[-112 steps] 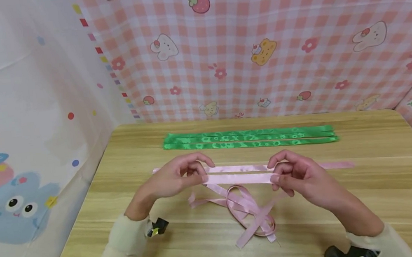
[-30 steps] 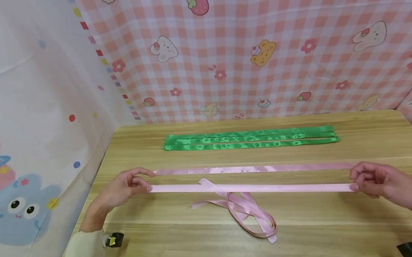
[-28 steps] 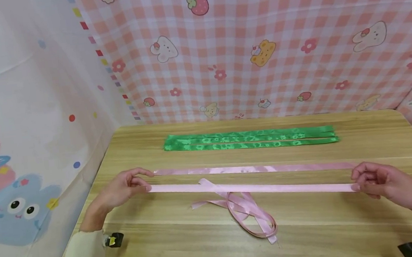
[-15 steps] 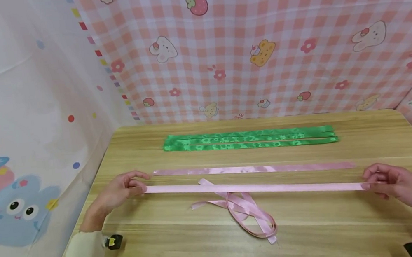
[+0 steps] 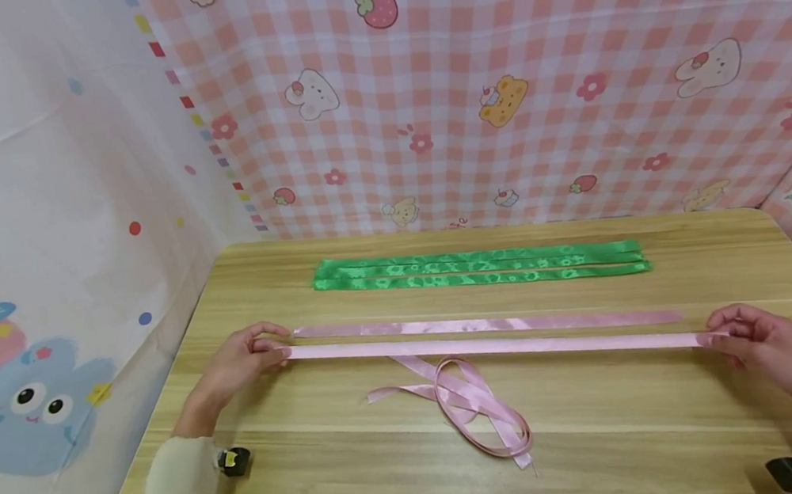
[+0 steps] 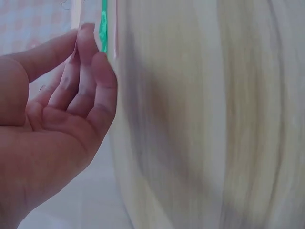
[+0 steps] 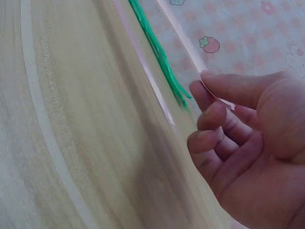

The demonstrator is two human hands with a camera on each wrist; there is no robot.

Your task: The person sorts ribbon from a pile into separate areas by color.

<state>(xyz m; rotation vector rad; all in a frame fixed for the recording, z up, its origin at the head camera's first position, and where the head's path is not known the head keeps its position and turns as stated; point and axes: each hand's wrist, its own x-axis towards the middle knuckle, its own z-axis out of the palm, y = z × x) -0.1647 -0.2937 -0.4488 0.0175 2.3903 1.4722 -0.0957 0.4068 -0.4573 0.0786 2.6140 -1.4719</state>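
Note:
A light pink ribbon [image 5: 498, 344] is stretched taut above the table between my two hands. My left hand [image 5: 239, 365] pinches its left end between thumb and fingertip; the left wrist view shows the same pinch. At the other end, my right hand [image 5: 770, 342] pinches the ribbon, and in the right wrist view a short tail [image 7: 228, 103] sticks out past the thumb. Just behind it a second pink ribbon [image 5: 489, 323] lies flat and straight on the wood. Closer to me, a loosely looped pink ribbon [image 5: 479, 406] lies partly beneath the held strip.
Several green ribbon strips [image 5: 477, 266] lie side by side toward the back of the wooden table [image 5: 361, 481]. A pink checked cloth [image 5: 435, 60] hangs behind the table, and a white printed cloth [image 5: 76, 198] hangs at the left.
From close together near the middle, my hands have moved apart, drawing the ribbon out to its length. Over the last half second the taut ribbon has shifted slightly back, nearer the flat pink ribbon.

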